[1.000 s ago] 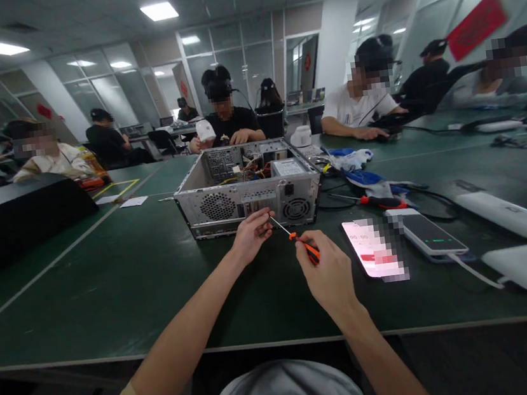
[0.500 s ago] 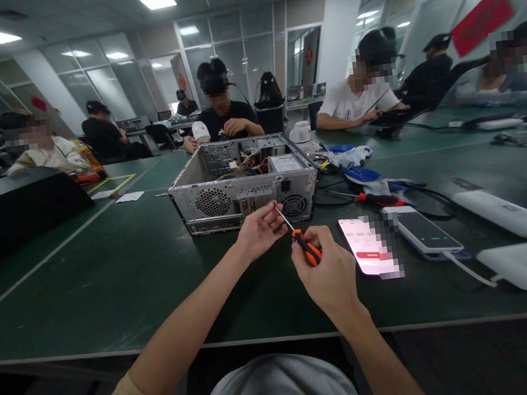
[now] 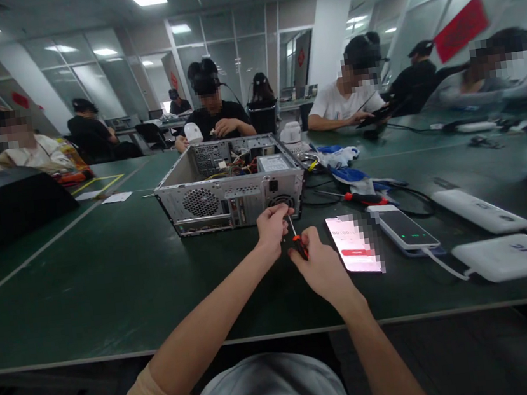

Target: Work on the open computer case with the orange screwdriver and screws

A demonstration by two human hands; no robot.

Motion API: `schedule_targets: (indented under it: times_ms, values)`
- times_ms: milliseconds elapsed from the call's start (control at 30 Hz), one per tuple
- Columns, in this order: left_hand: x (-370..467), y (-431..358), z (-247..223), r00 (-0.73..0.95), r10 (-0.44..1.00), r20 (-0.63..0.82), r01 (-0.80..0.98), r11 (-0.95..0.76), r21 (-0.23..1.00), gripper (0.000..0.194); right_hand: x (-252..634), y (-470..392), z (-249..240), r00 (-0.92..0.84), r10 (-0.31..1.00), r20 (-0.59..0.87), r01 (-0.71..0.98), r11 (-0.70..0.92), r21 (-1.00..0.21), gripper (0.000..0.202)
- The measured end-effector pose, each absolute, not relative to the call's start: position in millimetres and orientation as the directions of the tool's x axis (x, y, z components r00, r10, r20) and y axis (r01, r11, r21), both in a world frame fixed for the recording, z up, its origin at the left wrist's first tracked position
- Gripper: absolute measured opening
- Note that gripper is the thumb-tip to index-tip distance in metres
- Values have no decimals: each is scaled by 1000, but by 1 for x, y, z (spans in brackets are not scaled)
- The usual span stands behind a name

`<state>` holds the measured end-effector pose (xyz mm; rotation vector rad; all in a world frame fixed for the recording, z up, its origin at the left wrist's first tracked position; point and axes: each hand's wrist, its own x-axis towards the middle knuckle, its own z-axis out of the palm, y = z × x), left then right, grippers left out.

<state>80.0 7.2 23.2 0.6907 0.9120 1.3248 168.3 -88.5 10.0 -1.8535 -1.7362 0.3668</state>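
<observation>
Grips screwdriver (image 3: pixel 298 240) in right hand (image 3: pixel 321 268), center frame; has left hand (image 3: pixel 272 230) at its tip, can't tell if pinching.

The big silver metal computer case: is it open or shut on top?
Open: the silver metal computer case has no top panel on, so tangled coloured wires show inside.

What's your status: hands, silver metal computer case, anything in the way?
Right hand gripping orange-black screwdriver; left hand near its tip. Case open, wires showing. Left hand partly hides round metal fan grille.
</observation>
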Motion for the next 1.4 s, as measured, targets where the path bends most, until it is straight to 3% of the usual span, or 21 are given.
schedule_targets:
  times_ms: [333, 500, 1033, 1133, 1300, 1400]
  values:
    - [96, -10, 36, 112, 992, -65, -476, 111, 872, 1, 188, -86, 17, 126, 989, 81, 905, -81, -418, 23]
    - [89, -14, 41, 181, 983, 28, -531, 74, 844, 11, 198, -86, 20, 159, 983, 94, 904, -107, -413, 26]
    - [85, -12, 37, 248, 969, -8, -587, 157, 794, 13, 205, -88, 19, 162, 985, 59, 934, -134, -331, 27]
    - [83, -10, 37, 265, 964, -18, -594, 178, 784, 14, 206, -91, 19, 123, 989, 81, 925, -85, -370, 25]
    - [76, -5, 40, 237, 971, -33, -638, 181, 748, 10, 206, -93, 22, 159, 974, 159, 825, -43, -563, 43]
    - [72, -1, 43, 200, 977, -71, -661, 189, 726, 10, 203, -94, 25, 174, 955, 240, 776, 17, -631, 38]
